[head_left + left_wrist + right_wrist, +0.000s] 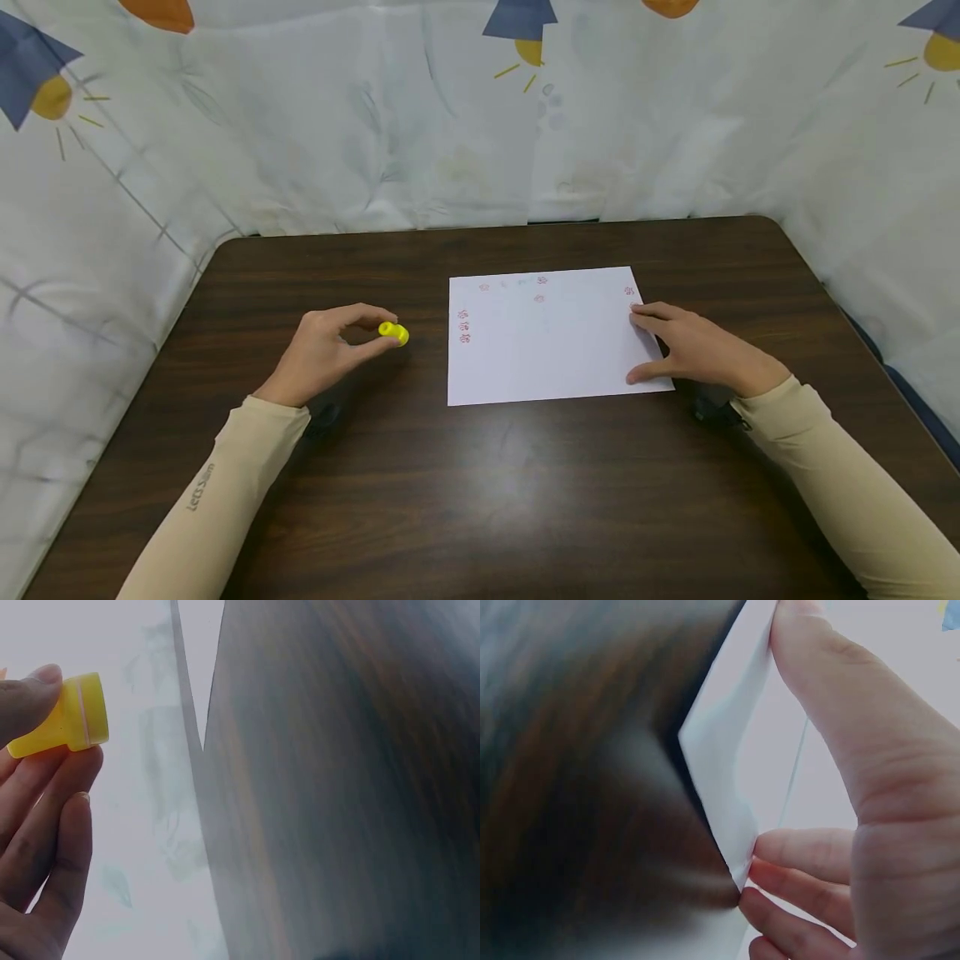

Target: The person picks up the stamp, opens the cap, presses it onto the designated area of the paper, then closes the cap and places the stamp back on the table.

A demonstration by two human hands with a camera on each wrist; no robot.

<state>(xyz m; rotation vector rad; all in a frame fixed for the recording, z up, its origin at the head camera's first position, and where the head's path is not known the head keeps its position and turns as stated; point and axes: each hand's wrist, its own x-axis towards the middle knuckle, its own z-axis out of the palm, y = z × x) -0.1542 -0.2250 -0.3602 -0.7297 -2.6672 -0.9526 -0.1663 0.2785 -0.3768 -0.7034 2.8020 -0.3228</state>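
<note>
Between thumb and fingertips my left hand [330, 343] pinches a small yellow stamp [393, 333], held over the table to the left of the paper. The left wrist view shows the stamp [90, 711] side-on, its wider round end pointing away from the fingers. A white sheet of paper [547, 350] lies flat, with small red prints [464, 327] along its left side and near its top edge. My right hand [693, 346] rests on the sheet's right edge, thumb and fingers spread. In the right wrist view, fingertips [780, 847] touch the paper's edge.
The dark brown wooden table [480, 483] extends on all sides of the sheet. Behind it hangs a pale patterned cloth [300, 125] with blue, yellow and orange shapes, which also covers both sides.
</note>
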